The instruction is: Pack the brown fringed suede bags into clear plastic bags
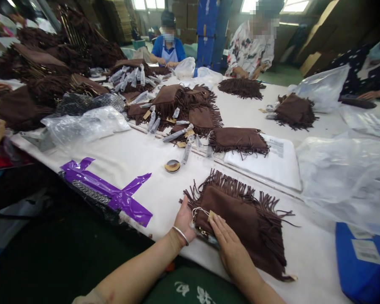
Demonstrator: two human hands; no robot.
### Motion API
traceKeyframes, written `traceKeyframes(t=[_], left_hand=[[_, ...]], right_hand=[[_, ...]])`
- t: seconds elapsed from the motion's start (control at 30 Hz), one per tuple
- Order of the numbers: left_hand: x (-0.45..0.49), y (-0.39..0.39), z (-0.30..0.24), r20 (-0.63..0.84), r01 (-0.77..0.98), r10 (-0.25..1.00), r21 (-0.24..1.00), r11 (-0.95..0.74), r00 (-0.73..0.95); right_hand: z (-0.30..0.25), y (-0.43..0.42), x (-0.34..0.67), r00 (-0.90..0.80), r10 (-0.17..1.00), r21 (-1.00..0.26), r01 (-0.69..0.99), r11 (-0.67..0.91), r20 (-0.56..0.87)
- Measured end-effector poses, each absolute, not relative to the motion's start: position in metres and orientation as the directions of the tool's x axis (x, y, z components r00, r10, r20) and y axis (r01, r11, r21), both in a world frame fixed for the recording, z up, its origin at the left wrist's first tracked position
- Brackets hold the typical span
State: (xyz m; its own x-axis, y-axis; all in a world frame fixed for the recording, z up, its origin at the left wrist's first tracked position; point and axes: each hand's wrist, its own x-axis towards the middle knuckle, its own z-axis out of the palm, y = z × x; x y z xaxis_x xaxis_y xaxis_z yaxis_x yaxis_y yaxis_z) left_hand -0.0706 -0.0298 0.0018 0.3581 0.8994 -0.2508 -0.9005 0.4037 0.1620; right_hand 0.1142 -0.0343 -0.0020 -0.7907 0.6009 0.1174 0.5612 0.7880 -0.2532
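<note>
A dark brown fringed bag (pixel 231 211) lies on the white table in front of me, its zipped edge facing my body. My left hand (pixel 185 221), with a light bracelet at the wrist, is at the bag's left end. Its thumb is stretched up beside the fringe, while its other fingers are mostly hidden by the bag's edge. Flat on the bag rests my right hand (pixel 231 245), fingers straight, their tips over a small tan tag (pixel 211 215). A white string (pixel 200 210) loops from the tag toward my left hand.
Purple tape (pixel 114 192) crosses the table's left edge. Beyond my hands are a small round dish (pixel 172 166), another fringed bag (pixel 239 140) and a brown pile (pixel 183 105). Clear plastic (pixel 348 177) and a blue package (pixel 361 261) lie right. Co-workers (pixel 168 46) sit across.
</note>
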Motion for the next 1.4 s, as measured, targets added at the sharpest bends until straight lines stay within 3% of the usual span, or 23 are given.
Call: traceKeyframes(t=[0.13,0.33,0.4,0.43,0.53,0.6,0.63,0.7,0.77,0.8,0.87,0.93,1.0,1.03,1.1,1.2,1.4], left_hand=[[-0.069,-0.008,0.001,-0.267,-0.885,0.886,0.175,0.432,0.380],[-0.076,0.011,0.009,-0.278,-0.916,0.936,0.276,0.292,0.215],[-0.077,0.013,0.013,-0.276,-0.916,0.955,0.344,0.208,0.113],[-0.077,0.013,0.015,-0.258,-0.885,0.966,0.442,0.146,0.030],[-0.068,0.010,0.019,-0.105,-0.594,0.983,0.805,-0.006,-0.152],[-0.058,0.007,0.019,0.024,-0.213,0.998,0.976,-0.035,-0.052],[-0.053,0.005,0.018,0.058,0.019,0.997,0.998,-0.059,0.055],[-0.043,0.001,0.016,0.045,0.455,0.967,0.876,-0.159,0.252],[-0.036,-0.001,0.019,0.004,0.635,0.937,0.735,-0.239,0.349],[-0.035,-0.003,0.022,-0.005,0.625,0.923,0.737,-0.256,0.384],[-0.040,-0.004,0.032,-0.011,0.493,0.892,0.836,-0.240,0.453],[-0.054,-0.003,0.043,-0.023,0.332,0.923,0.936,-0.114,0.383],[-0.075,0.004,0.051,-0.108,0.165,0.988,0.982,0.089,0.110],[-0.088,0.010,0.052,-0.192,0.065,0.981,0.979,0.193,-0.032],[-0.110,0.024,0.050,-0.421,-0.149,0.896,0.904,0.401,-0.140],[-0.128,0.049,0.040,-0.667,-0.312,0.741,0.688,0.655,0.085],[-0.106,0.111,0.024,-0.645,-0.285,0.588,0.519,0.806,0.488]], right_hand=[[-0.004,-0.033,0.125,-0.806,0.580,-0.247,0.542,0.804,0.118],[-0.009,-0.037,0.125,-0.797,0.584,-0.254,0.540,0.803,0.153],[-0.013,-0.038,0.125,-0.805,0.572,-0.249,0.529,0.811,0.157],[-0.015,-0.039,0.125,-0.809,0.566,-0.250,0.523,0.815,0.155],[-0.016,-0.041,0.125,-0.809,0.574,-0.281,0.527,0.802,0.125],[-0.013,-0.041,0.127,-0.803,0.588,-0.318,0.535,0.783,0.098],[-0.010,-0.041,0.129,-0.804,0.588,-0.338,0.532,0.777,0.086],[-0.002,-0.039,0.139,-0.818,0.570,-0.387,0.503,0.773,0.074],[0.008,-0.036,0.161,-0.831,0.550,-0.474,0.451,0.756,0.087],[0.012,-0.034,0.177,-0.811,0.576,-0.537,0.441,0.719,0.104],[0.019,-0.030,0.216,-0.635,0.761,-0.699,0.483,0.527,0.135],[0.021,-0.025,0.261,-0.218,0.975,-0.875,0.462,0.142,0.044],[0.019,-0.016,0.302,0.159,0.966,-0.957,0.178,-0.231,-0.204],[0.017,-0.010,0.318,0.208,0.911,-0.932,-0.003,-0.363,-0.355],[0.013,0.009,0.337,0.068,0.797,-0.782,-0.262,-0.566,-0.600],[0.014,0.048,0.334,-0.280,0.614,-0.551,-0.276,-0.788,-0.738],[0.027,0.127,0.280,-0.642,0.398,-0.457,-0.082,-0.885,-0.655]])
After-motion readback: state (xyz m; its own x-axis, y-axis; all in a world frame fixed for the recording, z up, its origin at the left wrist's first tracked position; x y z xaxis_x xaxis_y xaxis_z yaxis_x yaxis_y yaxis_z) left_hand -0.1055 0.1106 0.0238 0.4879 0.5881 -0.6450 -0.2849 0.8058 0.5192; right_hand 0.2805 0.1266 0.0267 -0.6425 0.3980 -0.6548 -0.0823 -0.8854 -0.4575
